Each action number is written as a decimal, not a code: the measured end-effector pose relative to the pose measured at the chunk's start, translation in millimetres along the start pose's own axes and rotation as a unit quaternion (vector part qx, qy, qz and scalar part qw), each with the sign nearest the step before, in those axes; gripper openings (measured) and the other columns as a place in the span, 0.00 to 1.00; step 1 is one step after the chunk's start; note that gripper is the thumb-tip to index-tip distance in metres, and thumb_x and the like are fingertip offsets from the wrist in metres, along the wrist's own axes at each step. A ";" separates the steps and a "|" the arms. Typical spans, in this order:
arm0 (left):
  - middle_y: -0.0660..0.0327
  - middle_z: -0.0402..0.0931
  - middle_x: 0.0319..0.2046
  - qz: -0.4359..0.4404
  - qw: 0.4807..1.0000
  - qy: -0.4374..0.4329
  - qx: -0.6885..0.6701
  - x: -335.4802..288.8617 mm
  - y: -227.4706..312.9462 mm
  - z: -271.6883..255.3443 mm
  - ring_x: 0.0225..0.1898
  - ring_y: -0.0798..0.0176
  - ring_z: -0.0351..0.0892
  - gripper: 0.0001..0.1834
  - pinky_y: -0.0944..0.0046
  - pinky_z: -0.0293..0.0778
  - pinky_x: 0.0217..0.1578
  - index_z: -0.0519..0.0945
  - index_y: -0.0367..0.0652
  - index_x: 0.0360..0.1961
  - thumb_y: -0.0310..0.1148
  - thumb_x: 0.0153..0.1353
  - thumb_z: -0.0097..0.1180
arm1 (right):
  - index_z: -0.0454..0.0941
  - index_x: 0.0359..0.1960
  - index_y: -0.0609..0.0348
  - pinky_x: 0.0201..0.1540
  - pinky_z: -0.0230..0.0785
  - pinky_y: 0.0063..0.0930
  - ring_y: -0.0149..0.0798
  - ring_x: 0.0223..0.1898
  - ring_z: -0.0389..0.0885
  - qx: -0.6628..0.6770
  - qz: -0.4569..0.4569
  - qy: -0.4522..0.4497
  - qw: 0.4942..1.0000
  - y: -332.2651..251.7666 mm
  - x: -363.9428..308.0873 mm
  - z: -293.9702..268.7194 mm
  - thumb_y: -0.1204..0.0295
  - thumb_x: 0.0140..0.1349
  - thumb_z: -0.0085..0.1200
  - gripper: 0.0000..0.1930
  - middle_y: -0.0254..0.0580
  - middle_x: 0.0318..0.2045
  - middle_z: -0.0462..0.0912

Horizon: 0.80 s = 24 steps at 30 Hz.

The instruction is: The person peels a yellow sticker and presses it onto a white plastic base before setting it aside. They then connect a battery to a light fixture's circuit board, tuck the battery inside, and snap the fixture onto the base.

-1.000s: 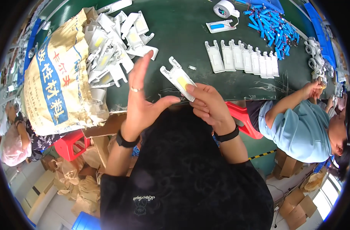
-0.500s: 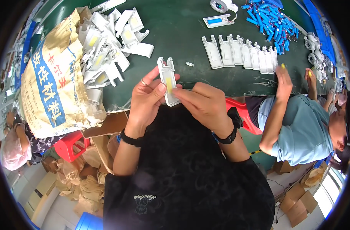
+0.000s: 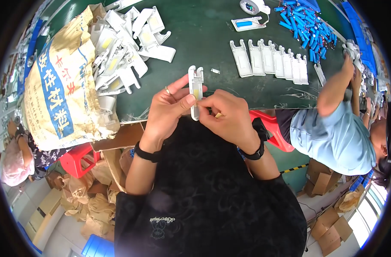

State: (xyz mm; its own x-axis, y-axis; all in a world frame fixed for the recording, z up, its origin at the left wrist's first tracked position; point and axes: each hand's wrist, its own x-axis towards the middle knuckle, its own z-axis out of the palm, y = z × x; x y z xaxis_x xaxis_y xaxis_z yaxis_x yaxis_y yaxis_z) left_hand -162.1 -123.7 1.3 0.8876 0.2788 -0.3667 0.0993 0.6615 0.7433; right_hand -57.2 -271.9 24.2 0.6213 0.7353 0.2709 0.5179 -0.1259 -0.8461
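My left hand (image 3: 170, 108) holds a slim white plastic housing (image 3: 196, 88) upright between thumb and fingers. It has two hooked prongs at the top and a yellow panel in its middle, and is turned partly edge-on. Against its lower right edge rest the pinched thumb and forefinger of my right hand (image 3: 226, 112). A small yellowish bit (image 3: 218, 115) shows under that hand's curled fingers; I cannot tell what it is. Beyond my hands, a small white piece (image 3: 215, 71) lies on the dark green table (image 3: 191, 38).
At left, a printed sack (image 3: 60, 92) stands by a heap of white housings (image 3: 118, 53). Several housings (image 3: 268, 60) stand in an overlapping row at right. Behind are blue battery cells (image 3: 307, 25) and a wired lamp head (image 3: 252, 6). A co-worker (image 3: 332, 132) sits at right.
The held housing has moved slightly right and turned more edge-on. My right fingers have curled in more. The co-worker's arm has swung away toward the far right, and a tilted housing shows beside the row.
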 end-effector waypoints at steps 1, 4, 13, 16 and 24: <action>0.45 0.79 0.53 -0.017 1.000 -0.008 -0.022 -0.1 -0.9 -1.4 0.49 0.55 0.84 0.31 0.59 0.83 0.47 0.65 0.39 0.69 0.26 0.67 0.59 | 0.83 0.29 0.58 0.19 0.60 0.25 0.28 0.16 0.68 0.006 0.024 -0.003 1.000 -0.2 0.2 -0.4 0.81 0.51 0.64 0.06 0.34 0.17 0.68; 0.44 0.79 0.54 -0.041 0.997 -0.015 -0.066 1.1 -1.1 4.2 0.50 0.55 0.84 0.30 0.59 0.83 0.48 0.64 0.38 0.70 0.27 0.68 0.57 | 0.84 0.31 0.56 0.19 0.61 0.25 0.28 0.16 0.68 0.095 0.192 0.109 0.971 23.9 -6.8 -3.0 0.82 0.53 0.64 0.06 0.33 0.17 0.67; 0.43 0.78 0.53 -0.043 0.997 -0.012 -0.067 14.8 -1.2 19.5 0.51 0.53 0.83 0.30 0.56 0.83 0.49 0.62 0.37 0.70 0.26 0.69 0.56 | 0.87 0.37 0.53 0.20 0.62 0.30 0.35 0.17 0.70 -0.091 -0.068 -0.012 0.993 9.8 -7.3 -21.5 0.78 0.53 0.67 0.10 0.36 0.20 0.70; 0.43 0.78 0.53 -0.051 0.997 -0.011 -0.065 12.3 -1.4 17.8 0.51 0.54 0.83 0.30 0.57 0.83 0.49 0.62 0.37 0.70 0.26 0.68 0.57 | 0.86 0.36 0.53 0.19 0.61 0.29 0.35 0.17 0.69 -0.079 -0.053 0.011 0.995 10.1 -9.2 -16.3 0.79 0.53 0.66 0.09 0.35 0.20 0.69; 0.44 0.78 0.54 -0.064 0.996 -0.020 -0.063 13.3 -6.1 17.6 0.51 0.55 0.82 0.31 0.55 0.83 0.49 0.61 0.37 0.70 0.27 0.68 0.57 | 0.85 0.35 0.57 0.19 0.63 0.23 0.24 0.18 0.70 -0.037 0.062 0.051 0.996 21.8 -9.6 -17.9 0.79 0.55 0.65 0.07 0.30 0.18 0.69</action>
State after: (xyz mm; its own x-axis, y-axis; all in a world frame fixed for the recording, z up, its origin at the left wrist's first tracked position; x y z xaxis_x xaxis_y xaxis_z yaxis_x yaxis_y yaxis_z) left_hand -143.0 -136.3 1.7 0.8884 0.1601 -0.4302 0.1587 0.7723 0.6151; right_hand -41.3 -293.6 11.4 0.7375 0.6405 0.2139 0.4727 -0.2635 -0.8409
